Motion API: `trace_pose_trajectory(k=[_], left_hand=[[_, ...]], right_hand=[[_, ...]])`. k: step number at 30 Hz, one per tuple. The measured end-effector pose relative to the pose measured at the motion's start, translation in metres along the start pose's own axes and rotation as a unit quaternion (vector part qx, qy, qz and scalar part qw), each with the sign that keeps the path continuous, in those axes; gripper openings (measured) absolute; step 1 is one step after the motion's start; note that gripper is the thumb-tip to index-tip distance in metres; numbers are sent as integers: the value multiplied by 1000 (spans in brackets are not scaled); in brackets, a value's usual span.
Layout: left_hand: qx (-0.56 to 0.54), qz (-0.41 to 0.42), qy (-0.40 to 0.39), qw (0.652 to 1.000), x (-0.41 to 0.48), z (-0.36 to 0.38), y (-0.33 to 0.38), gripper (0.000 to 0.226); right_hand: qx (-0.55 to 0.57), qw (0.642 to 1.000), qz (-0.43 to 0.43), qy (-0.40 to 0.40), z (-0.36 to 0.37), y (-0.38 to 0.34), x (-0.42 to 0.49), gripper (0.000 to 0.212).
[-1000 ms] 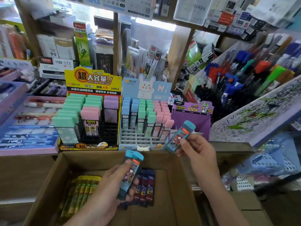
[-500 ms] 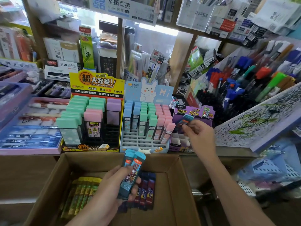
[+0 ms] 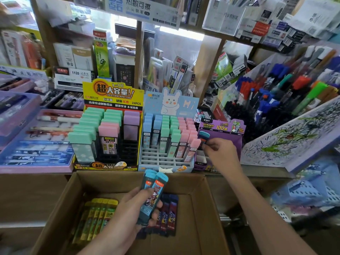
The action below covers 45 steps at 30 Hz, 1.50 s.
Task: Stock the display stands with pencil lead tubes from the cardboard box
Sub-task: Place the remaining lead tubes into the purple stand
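You held a teal tube [image 3: 203, 136] at the purple stand [image 3: 237, 142].
Your right hand [image 3: 219, 153] pinched it by the stand's left edge, best lowered upright; your left hand [image 3: 132, 208] gripped spare tubes [image 3: 152, 196] over the cardboard box [image 3: 202, 208].

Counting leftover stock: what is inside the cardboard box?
The cardboard box holds yellow lead tubes at left and dark blue lead tubes mid-box. The left hand and its teal tubes partly cover the blue ones.
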State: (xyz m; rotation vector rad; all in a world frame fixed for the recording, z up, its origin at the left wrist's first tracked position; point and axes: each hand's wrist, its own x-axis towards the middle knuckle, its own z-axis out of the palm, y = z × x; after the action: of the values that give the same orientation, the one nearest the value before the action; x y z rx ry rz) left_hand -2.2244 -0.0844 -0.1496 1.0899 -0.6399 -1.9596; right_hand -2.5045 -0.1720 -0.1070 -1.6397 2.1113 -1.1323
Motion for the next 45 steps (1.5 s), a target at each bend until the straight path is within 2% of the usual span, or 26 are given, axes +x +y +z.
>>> trace_pose_trajectory(k=[11,15,22,28,34,37,41,45], left_hand=[[-4,-17,10,1000,2,1,0,32],[-12,-20,6,1000,2,4,0,48],[23,-11,0,1000,-1,1,-2,53],[31,4,6,999,-3,1,-3,50],[27,13,16,999,-2,1,-3,50],[17,15,22,999,-2,0,-4,50],[16,21,22,999,-2,1,-4,47],[28,30,3,999,-4,1,-3,40]], right_hand=[[-28,999,24,-23,-6,-3,8,13],[-26,999,28,3,-3,-3,6,16],[-30,998,3,49,-7,-4,-3,18],[42,996,-16,78,-15,-6,-23,11],[136,989,12,47,-10,-22,-70,6],[205,977,55,1,-1,-32,-92,9],[283,936,113,-178,23,-45,-124,10],[304,909,99,-266,36,-48,-136,26]])
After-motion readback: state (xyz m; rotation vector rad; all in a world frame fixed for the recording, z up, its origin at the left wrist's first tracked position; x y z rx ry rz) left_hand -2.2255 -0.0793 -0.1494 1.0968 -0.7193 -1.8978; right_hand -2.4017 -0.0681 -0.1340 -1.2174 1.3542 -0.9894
